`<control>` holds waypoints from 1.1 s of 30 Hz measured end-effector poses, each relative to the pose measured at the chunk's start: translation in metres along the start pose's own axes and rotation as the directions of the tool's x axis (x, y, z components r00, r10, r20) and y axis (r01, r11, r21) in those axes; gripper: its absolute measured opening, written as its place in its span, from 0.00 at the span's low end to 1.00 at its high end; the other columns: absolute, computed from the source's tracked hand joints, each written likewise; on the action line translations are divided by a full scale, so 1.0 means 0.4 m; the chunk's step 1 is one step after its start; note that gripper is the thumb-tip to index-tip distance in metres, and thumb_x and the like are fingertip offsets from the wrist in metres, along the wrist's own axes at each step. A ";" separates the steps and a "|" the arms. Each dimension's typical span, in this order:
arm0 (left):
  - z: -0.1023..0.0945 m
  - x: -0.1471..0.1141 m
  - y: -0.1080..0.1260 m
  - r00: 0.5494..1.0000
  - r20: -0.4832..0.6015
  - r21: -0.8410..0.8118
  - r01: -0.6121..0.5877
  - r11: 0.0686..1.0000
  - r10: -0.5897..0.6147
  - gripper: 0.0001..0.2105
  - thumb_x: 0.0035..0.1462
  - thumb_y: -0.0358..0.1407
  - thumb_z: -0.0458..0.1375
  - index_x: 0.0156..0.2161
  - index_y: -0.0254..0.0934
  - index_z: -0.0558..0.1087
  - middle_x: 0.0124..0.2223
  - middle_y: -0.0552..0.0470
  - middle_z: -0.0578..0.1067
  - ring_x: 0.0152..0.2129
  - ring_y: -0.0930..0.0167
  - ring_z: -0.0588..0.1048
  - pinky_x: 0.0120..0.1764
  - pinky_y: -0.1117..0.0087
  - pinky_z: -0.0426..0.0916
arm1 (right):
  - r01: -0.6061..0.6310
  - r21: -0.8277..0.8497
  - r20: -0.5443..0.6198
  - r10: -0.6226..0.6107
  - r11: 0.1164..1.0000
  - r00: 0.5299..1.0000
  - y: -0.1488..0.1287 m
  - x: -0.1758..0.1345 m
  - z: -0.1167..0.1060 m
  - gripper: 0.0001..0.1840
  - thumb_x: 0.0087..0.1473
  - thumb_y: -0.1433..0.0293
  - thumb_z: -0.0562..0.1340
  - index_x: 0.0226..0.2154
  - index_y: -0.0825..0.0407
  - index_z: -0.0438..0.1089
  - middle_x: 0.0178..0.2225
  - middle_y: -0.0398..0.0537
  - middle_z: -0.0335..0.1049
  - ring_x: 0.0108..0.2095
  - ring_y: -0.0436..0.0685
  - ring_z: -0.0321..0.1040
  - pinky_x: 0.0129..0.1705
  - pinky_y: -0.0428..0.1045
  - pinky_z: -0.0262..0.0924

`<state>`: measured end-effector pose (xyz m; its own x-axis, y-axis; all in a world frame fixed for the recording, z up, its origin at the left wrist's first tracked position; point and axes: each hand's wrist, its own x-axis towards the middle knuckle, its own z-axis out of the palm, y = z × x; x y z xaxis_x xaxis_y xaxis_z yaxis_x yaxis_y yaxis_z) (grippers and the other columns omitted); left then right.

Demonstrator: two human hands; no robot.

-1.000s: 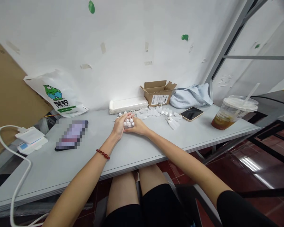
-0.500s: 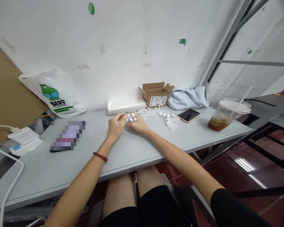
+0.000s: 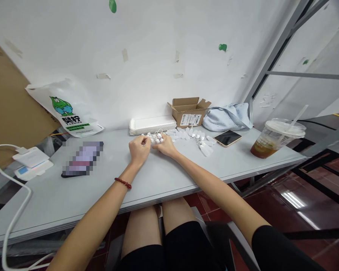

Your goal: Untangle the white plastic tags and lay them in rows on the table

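Note:
A small cluster of round white pieces with thin loops [image 3: 158, 139] lies between my two hands on the grey table [image 3: 169, 173]. My right hand [image 3: 166, 146] curls around the cluster's right side, its fingers closed on it. At the cluster's left side, my left hand [image 3: 139, 148] is closed with the fingertips pinched together; whatever lies in the pinch is too small to name. Just to the right, several translucent white tags [image 3: 205, 148] with white pieces on them are spread over the tabletop.
Behind the hands stand a stack of white trays [image 3: 152, 124] and an open cardboard box [image 3: 190, 117]. Rightward are a light blue cloth bag [image 3: 227, 117], a phone [image 3: 227, 138] and a drink cup [image 3: 267, 145]. On the left lie another phone [image 3: 83, 158], a plastic bag [image 3: 70, 113] and a white charger [image 3: 32, 158].
My left hand's fingers have drawn together into a tighter pinch. My right hand stays at the cluster. The whole view has shifted slightly.

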<state>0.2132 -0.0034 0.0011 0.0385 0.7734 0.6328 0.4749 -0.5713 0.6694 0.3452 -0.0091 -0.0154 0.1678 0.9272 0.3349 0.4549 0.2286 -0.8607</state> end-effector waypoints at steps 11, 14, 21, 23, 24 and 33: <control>0.002 0.028 -0.027 0.996 -0.034 -0.176 0.071 0.982 -0.079 0.08 0.51 0.37 0.55 0.28 0.37 0.74 0.31 0.52 0.77 0.32 0.69 0.74 0.33 0.72 0.66 | -0.010 -0.143 0.002 0.010 0.990 1.000 -0.009 -0.019 0.008 0.12 0.34 0.68 0.62 0.26 0.51 0.62 0.22 0.39 0.64 0.25 0.50 0.59 0.27 0.44 0.51; 0.010 0.026 -0.035 0.998 0.067 -0.064 -0.004 0.998 0.008 0.07 0.51 0.37 0.56 0.26 0.38 0.73 0.31 0.50 0.77 0.32 0.68 0.73 0.38 0.68 0.65 | 0.008 -0.202 0.007 -0.007 0.979 1.000 -0.007 -0.020 0.010 0.12 0.34 0.68 0.62 0.26 0.51 0.62 0.23 0.40 0.65 0.25 0.51 0.58 0.27 0.45 0.51; 0.012 0.035 -0.036 0.996 0.034 0.085 -0.083 0.993 0.080 0.10 0.52 0.36 0.56 0.21 0.39 0.67 0.26 0.50 0.74 0.30 0.66 0.70 0.38 0.65 0.65 | 0.055 -0.198 0.024 -0.051 0.979 0.998 -0.001 -0.010 0.020 0.10 0.35 0.69 0.61 0.26 0.52 0.64 0.23 0.40 0.65 0.25 0.51 0.59 0.28 0.45 0.51; 0.014 0.037 -0.033 0.997 -0.015 0.078 -0.073 0.994 0.074 0.10 0.53 0.35 0.56 0.21 0.39 0.66 0.26 0.50 0.73 0.29 0.66 0.70 0.37 0.65 0.64 | 0.058 -0.169 0.022 -0.055 0.984 0.998 0.000 -0.006 0.025 0.09 0.35 0.68 0.61 0.25 0.52 0.64 0.22 0.39 0.65 0.25 0.50 0.58 0.27 0.44 0.51; 0.015 0.037 -0.032 0.997 -0.039 0.072 -0.068 0.995 0.070 0.11 0.53 0.35 0.56 0.21 0.39 0.65 0.26 0.50 0.73 0.29 0.67 0.70 0.37 0.65 0.64 | 0.061 -0.157 0.023 -0.058 0.986 0.998 0.000 -0.004 0.027 0.09 0.35 0.68 0.61 0.25 0.52 0.64 0.22 0.39 0.64 0.24 0.50 0.58 0.27 0.44 0.51; 0.003 0.048 -0.025 0.987 -0.143 0.009 -0.070 0.998 0.070 0.11 0.55 0.38 0.56 0.23 0.39 0.68 0.26 0.52 0.73 0.30 0.68 0.70 0.39 0.66 0.64 | 0.057 -0.157 0.035 -0.052 0.986 0.998 0.002 -0.003 0.029 0.10 0.35 0.69 0.62 0.26 0.53 0.66 0.24 0.41 0.67 0.25 0.50 0.59 0.28 0.44 0.52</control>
<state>0.2103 0.0175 0.0058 -0.0546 0.6840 0.7274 0.4789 -0.6213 0.6202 0.3353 -0.0066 -0.0208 0.1125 0.9239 0.3658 0.5955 0.2320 -0.7691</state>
